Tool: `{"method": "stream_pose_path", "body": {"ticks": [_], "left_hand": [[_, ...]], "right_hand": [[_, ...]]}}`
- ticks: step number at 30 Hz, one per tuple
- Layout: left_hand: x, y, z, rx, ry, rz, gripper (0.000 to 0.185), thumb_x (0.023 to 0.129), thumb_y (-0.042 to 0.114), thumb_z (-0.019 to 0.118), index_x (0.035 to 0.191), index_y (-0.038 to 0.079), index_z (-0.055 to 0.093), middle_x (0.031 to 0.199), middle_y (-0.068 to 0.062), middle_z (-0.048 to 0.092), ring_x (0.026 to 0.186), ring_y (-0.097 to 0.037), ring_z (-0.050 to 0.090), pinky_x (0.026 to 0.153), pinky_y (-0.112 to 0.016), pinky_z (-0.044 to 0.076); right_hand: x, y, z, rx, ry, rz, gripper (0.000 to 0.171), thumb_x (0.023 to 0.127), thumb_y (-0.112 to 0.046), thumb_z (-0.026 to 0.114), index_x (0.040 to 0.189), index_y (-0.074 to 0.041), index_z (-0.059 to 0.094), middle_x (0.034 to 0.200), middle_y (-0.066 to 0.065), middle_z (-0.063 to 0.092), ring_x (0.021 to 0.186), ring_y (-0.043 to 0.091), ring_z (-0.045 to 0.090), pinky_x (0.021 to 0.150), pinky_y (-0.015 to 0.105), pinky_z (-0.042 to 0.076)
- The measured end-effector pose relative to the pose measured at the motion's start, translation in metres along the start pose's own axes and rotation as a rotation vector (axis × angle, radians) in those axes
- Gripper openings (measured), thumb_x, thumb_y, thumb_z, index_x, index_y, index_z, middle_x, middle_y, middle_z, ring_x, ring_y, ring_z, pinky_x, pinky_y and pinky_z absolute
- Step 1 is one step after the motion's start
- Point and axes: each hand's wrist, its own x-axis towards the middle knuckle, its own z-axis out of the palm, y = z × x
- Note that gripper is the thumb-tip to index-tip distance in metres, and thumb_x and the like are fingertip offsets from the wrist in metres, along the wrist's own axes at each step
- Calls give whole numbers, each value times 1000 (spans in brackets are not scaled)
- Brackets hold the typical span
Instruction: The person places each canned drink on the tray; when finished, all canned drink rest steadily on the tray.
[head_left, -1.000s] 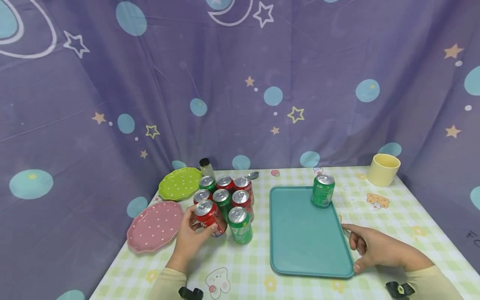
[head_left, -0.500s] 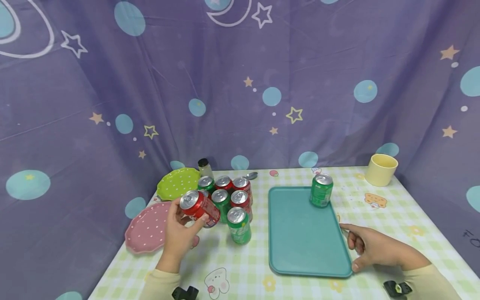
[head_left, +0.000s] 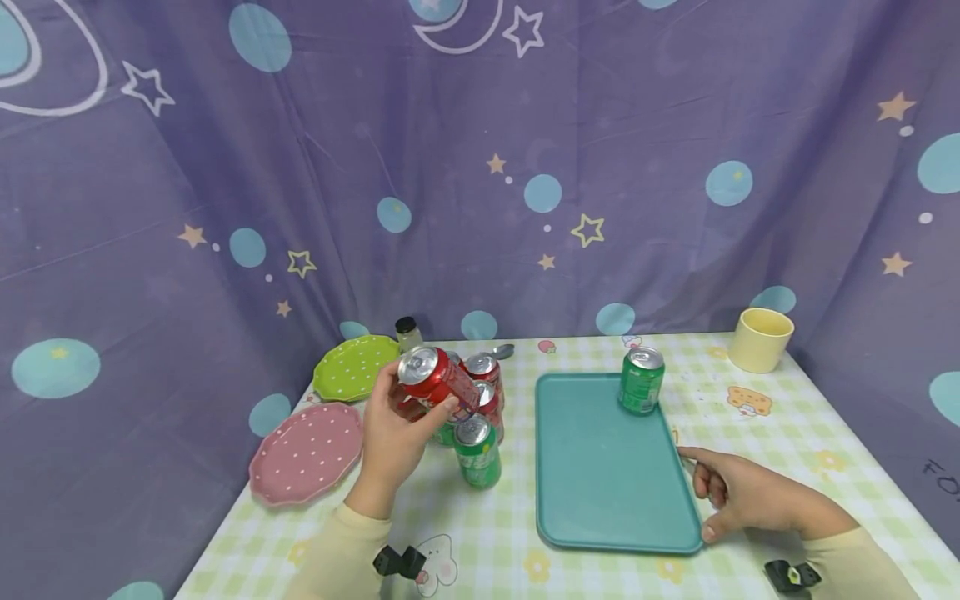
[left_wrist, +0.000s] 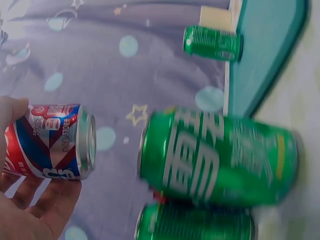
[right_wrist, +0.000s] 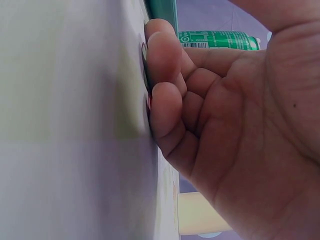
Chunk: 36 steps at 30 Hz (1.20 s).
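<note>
My left hand (head_left: 396, 427) grips a red can (head_left: 438, 383) and holds it tilted in the air above a cluster of red and green cans (head_left: 483, 372). In the left wrist view the red can (left_wrist: 50, 142) lies in my fingers, with a green can (left_wrist: 220, 160) of the cluster close beside it. That front green can (head_left: 477, 450) stands on the table. A teal tray (head_left: 600, 475) lies to the right with one green can (head_left: 642, 381) upright on its far corner. My right hand (head_left: 738, 493) rests on the table at the tray's right edge, fingers loosely curled, thumb at the rim.
A pink dotted plate (head_left: 307, 452) and a green dotted plate (head_left: 352, 367) lie left of the cans. A small dark-capped bottle (head_left: 407, 332) and a spoon (head_left: 504, 351) sit behind them. A yellow cup (head_left: 761, 339) stands at the far right. A purple curtain hangs behind.
My left hand has lifted the red can off the table, first swinging left, then up and right over the cluster. The right hand has stayed at the tray.
</note>
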Motion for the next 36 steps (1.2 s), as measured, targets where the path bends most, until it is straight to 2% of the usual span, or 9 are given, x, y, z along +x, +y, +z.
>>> {"method": "stream_pose_path", "body": {"ticks": [4, 8, 16, 20, 23, 29, 36], "left_hand": [[7, 0, 25, 39, -22, 15, 66, 82, 14, 92, 138, 15, 57, 126, -4, 65, 109, -25, 68, 86, -35, 62], [10, 0, 51, 27, -46, -11, 68, 83, 18, 92, 140, 17, 56, 130, -3, 63, 113, -24, 66, 90, -37, 61], [6, -7, 104, -28, -104, -78, 69, 81, 15, 93, 140, 17, 57, 130, -5, 62, 113, -26, 65, 91, -43, 61], [4, -12, 131, -33, -134, -98, 69, 82, 13, 91, 141, 14, 56, 132, -6, 60, 116, -27, 62, 97, -43, 58], [2, -19, 149, -20, -163, -114, 70, 83, 13, 91, 143, 17, 56, 134, -3, 60, 119, -25, 60, 102, -42, 56], [-3, -35, 175, 21, -202, -179, 70, 85, 19, 90, 146, 25, 54, 135, 4, 59, 123, -21, 58, 105, -42, 53], [1, -56, 200, 88, -202, -182, 68, 86, 19, 89, 144, 24, 54, 135, 4, 58, 122, -19, 59, 102, -42, 54]], "right_hand": [[-1, 2, 1, -2, 5, 2, 115, 74, -15, 95, 154, 20, 21, 98, 12, 56, 72, 15, 53, 60, 28, 46], [-2, 2, 1, 9, 6, 4, 115, 74, -14, 95, 154, 20, 21, 98, 13, 56, 72, 16, 53, 60, 28, 46], [-3, 1, 2, 17, 9, 2, 116, 74, -14, 95, 155, 20, 20, 99, 14, 56, 74, 17, 53, 61, 28, 46], [-4, 3, 2, 15, 14, 10, 115, 74, -13, 95, 155, 19, 20, 98, 13, 56, 73, 17, 53, 60, 28, 46], [-4, 3, 2, 13, 12, 17, 115, 74, -13, 95, 155, 19, 20, 98, 13, 56, 73, 17, 53, 60, 29, 46], [-3, 1, 0, 0, 14, 26, 116, 74, -16, 96, 156, 18, 21, 98, 12, 57, 73, 16, 53, 60, 29, 46], [0, -1, 0, -18, 18, 41, 117, 73, -17, 97, 156, 17, 22, 98, 12, 57, 73, 16, 53, 61, 28, 46]]}}
